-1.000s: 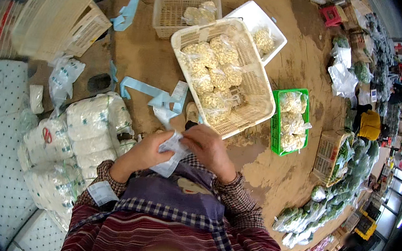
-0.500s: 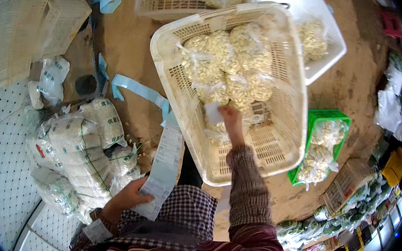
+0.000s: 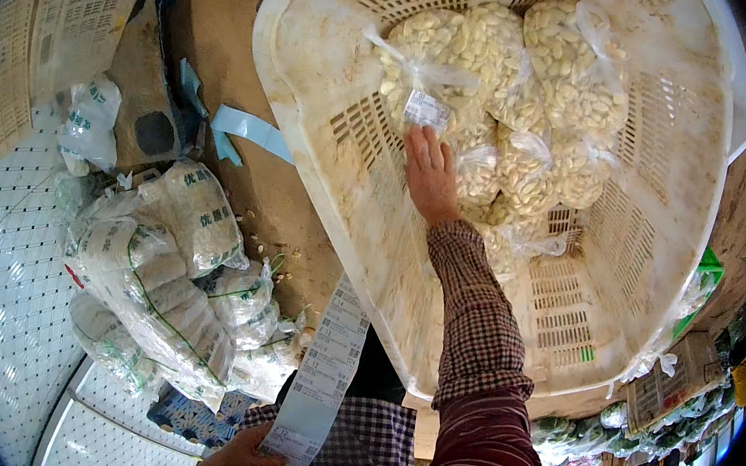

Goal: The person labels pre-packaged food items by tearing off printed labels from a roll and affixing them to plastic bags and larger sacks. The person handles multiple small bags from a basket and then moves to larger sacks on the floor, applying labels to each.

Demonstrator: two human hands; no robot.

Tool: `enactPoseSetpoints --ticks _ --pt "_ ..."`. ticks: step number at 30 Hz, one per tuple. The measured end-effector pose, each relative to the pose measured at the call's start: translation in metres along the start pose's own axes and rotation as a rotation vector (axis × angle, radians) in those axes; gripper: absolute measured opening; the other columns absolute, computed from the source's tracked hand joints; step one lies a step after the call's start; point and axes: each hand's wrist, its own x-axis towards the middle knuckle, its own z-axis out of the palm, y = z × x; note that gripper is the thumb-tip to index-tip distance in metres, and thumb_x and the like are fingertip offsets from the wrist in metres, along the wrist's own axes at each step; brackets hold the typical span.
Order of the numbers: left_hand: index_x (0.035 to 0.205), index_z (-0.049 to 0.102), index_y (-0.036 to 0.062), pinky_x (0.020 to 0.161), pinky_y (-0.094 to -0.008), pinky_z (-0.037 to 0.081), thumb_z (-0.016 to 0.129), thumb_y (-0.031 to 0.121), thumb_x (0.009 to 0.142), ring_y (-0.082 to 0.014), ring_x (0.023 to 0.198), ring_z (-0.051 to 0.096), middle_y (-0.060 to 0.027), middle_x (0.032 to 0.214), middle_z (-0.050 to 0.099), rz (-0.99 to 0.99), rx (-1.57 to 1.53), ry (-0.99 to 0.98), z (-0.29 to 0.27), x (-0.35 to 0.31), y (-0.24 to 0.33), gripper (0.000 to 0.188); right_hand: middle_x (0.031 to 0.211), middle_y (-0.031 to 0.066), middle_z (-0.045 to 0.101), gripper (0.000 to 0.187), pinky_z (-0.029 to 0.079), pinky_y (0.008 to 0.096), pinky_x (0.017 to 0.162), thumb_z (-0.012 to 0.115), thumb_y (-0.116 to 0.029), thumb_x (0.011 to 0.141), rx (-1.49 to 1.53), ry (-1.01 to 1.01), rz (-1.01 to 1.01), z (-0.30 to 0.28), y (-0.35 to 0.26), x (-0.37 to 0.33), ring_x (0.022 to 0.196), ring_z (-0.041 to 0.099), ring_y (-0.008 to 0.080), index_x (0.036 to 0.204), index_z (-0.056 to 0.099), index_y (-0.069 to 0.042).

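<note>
So the right hand [image 3: 432, 180] is reaching way into this big off-white crate [image 3: 318, 70], fingers fairly straight and lying close together, not curled round anything. Their tips are right at the lower edge of a small white printed label [image 3: 426, 110] that sits on a clear knotted bag [image 3: 417, 49] of pale, flattish pieces. That hand's thumb is tucked out of sight, so honestly can't tell what it's up to. More bags [image 3: 584, 73] of the same stuff are bunched just to the right of those fingers, some a bit farther out and some nearer the body, all inside the crate. The left hand [image 3: 239, 459] is down low by the checked cloth [image 3: 373, 436], thumb on top and fingers underneath, pinching the near end of a long label strip [image 3: 332, 348]. From those fingers the strip runs up and slightly right toward the crate's near-left side, with printed labels on it and a bare bluish stretch not far past the thumb. Up and left of the left fingers there's a heap of plastic-wrapped packs [image 3: 157, 273], and well left of the right fingers, outside the crate, a loose light blue strip [image 3: 256, 132] lies on the brown floor [image 3: 227, 60].
</note>
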Motion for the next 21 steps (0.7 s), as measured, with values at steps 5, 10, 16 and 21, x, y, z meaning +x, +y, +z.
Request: enactPoseSetpoints --ticks 5,10,16,21 --pt "0.118 0.037 0.001 0.083 -0.0329 0.039 0.062 0.01 0.072 -0.0182 0.096 0.049 -0.0105 0.109 0.05 -0.11 0.005 -0.012 -0.002 -0.003 0.012 0.054 0.119 0.0097 0.041 0.036 0.039 0.0361 0.075 0.05 -0.014 0.077 0.432 -0.037 0.102 -0.023 -0.009 0.025 0.103 0.045 0.0233 0.112 0.045 -0.006" --pt "0.118 0.037 0.001 0.082 -0.0328 0.039 0.062 0.011 0.071 -0.0173 0.096 0.048 -0.0103 0.106 0.051 -0.018 0.142 0.1 0.013 0.0 0.026 0.054 0.086 0.014 0.058 0.036 0.048 0.0297 0.064 0.049 -0.023 0.081 1.91 -0.284 0.754 -0.031 0.05 0.089 0.073 0.059 0.0211 0.103 0.048 0.006" --pt "0.114 0.04 -0.0007 0.078 -0.0315 0.042 0.06 0.008 0.072 -0.0163 0.09 0.051 -0.0099 0.101 0.053 0.175 -0.025 0.012 -0.017 -0.004 -0.007 0.048 0.08 0.0088 0.058 0.024 0.044 0.0248 0.062 0.045 -0.019 0.082 1.287 0.242 1.371 -0.013 0.073 0.006 0.073 0.056 0.0162 0.089 0.053 0.002" --pt "0.113 0.041 -0.0006 0.077 -0.0308 0.042 0.061 0.009 0.073 -0.0159 0.089 0.051 -0.0095 0.099 0.054 0.312 -0.009 -0.053 -0.031 0.026 -0.02 0.046 0.076 0.0067 0.058 0.022 0.042 0.0255 0.059 0.051 -0.019 0.079 1.573 -0.145 0.872 -0.032 0.046 0.021 0.065 0.054 0.0148 0.085 0.055 0.002"
